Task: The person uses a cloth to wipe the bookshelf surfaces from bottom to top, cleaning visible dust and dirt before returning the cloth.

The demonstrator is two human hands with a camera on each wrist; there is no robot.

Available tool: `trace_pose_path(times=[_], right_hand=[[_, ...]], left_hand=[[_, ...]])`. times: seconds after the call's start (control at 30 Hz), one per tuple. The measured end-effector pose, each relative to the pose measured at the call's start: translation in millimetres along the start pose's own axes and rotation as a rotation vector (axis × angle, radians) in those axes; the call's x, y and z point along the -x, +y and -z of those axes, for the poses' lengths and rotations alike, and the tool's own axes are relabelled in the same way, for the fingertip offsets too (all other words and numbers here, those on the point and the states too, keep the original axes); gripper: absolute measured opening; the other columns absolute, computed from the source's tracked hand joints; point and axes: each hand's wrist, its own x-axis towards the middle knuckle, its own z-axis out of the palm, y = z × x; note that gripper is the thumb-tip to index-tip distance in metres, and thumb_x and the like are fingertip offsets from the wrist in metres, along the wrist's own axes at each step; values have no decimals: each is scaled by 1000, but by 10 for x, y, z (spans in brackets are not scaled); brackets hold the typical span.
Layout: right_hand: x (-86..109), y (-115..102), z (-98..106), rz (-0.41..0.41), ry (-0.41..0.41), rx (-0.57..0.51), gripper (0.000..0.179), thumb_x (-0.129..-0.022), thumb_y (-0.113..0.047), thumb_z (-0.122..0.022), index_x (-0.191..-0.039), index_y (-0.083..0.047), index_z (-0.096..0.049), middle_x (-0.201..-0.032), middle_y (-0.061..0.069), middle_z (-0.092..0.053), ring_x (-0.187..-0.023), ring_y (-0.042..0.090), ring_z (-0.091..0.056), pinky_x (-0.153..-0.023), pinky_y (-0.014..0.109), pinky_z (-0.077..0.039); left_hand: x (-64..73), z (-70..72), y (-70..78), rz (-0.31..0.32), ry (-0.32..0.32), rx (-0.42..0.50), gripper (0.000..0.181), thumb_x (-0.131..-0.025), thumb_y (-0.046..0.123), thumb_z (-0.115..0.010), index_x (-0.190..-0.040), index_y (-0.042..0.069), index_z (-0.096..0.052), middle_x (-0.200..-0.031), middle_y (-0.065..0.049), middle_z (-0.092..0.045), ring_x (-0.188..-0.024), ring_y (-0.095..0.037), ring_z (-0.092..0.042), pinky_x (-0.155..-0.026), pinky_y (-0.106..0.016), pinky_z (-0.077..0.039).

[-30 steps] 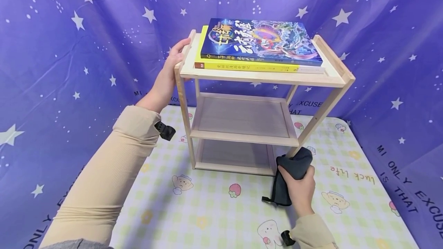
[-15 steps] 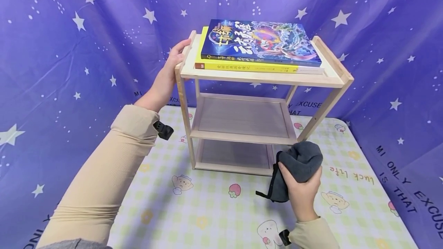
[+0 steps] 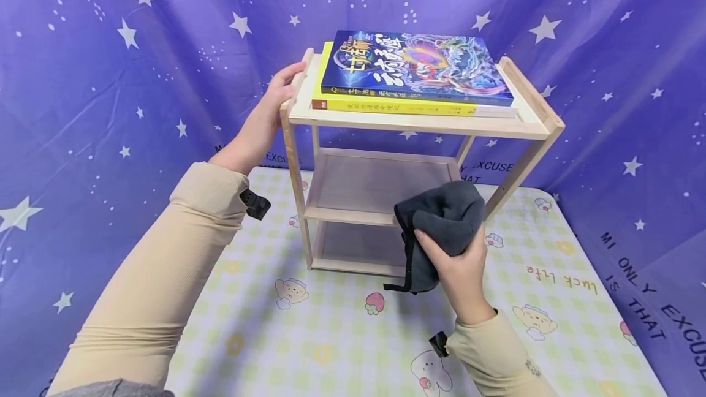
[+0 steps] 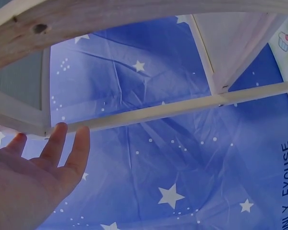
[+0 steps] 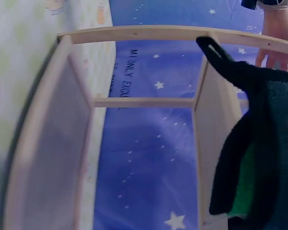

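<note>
A small wooden shelf rack (image 3: 353, 217) with three levels stands on the patterned cloth. My left hand (image 3: 270, 112) holds its upper left side, fingers at the side rail; in the left wrist view the fingers (image 4: 53, 153) reach toward a wooden post. My right hand (image 3: 460, 265) grips a bunched dark grey cleaning cloth (image 3: 447, 213) with a black edge and loop, in front of the middle level's right end. Green shows inside a fold of the cloth in the right wrist view. The cloth hides the lower right front post.
On the top level lie a blue illustrated book (image 3: 413, 66) and, beneath it, a yellow book (image 3: 397, 105). Purple star-printed curtains (image 3: 182, 29) surround the back and sides. A checked tablecloth (image 3: 331, 329) with cartoon prints covers the table.
My right hand has lifted the cleaning cloth off the lower right front post and carried it up and left, to the middle level's edge. The left hand stays at the rack's side.
</note>
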Motion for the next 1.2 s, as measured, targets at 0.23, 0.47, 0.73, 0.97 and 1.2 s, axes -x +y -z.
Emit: trace_pose_path(times=[0.23, 0.47, 0.73, 0.97, 1.2], right_hand=[[-166, -139, -152, -20, -103, 59, 60, -75, -10, -83, -127, -4, -54, -112, -6, -62, -103, 11, -59, -91, 18, -46], [-282, -259, -282, -32, -155, -14, 52, -79, -12, -81, -124, -7, -55, -110, -3, -63, -100, 13, -62, -85, 19, -52], [-466, -387, -476, -10, -176, 7, 51, -78, -17, -82, -120, -4, -55, -109, 4, -65, -95, 12, -62, -81, 20, -51], [-576, -411, -693, -13, -283, 36, 51, -80, -23, -81, -122, -7, -55, -115, 12, -66, -100, 20, -63, -80, 29, -54], [-612, -475, -922, -3, -406, 52, 51, -81, -32, -80, -120, -13, -55, -118, 8, -63, -107, 21, -61, -88, 40, -54]], left_hand=[[5, -2, 14, 14, -6, 10, 64, -95, 46, -31, -155, 26, -26, -162, 2, -23, -143, -15, -31, -112, -44, -28], [-17, 10, 8, 19, -7, -11, 65, -93, 46, -31, -155, 27, -26, -162, 1, -23, -138, -19, -35, -101, -40, -34], [-28, 9, 16, 40, 6, -1, 65, -92, 44, -33, -155, 26, -27, -161, 0, -25, -138, -18, -35, -101, -39, -34], [-30, 32, 11, 0, -9, 3, 65, -93, 43, -33, -155, 23, -27, -162, 1, -21, -139, -19, -35, -106, -45, -31], [-18, 63, 24, 3, -12, -6, 64, -94, 43, -33, -155, 24, -28, -161, 0, -23, -135, -20, -38, -101, -43, -34]])
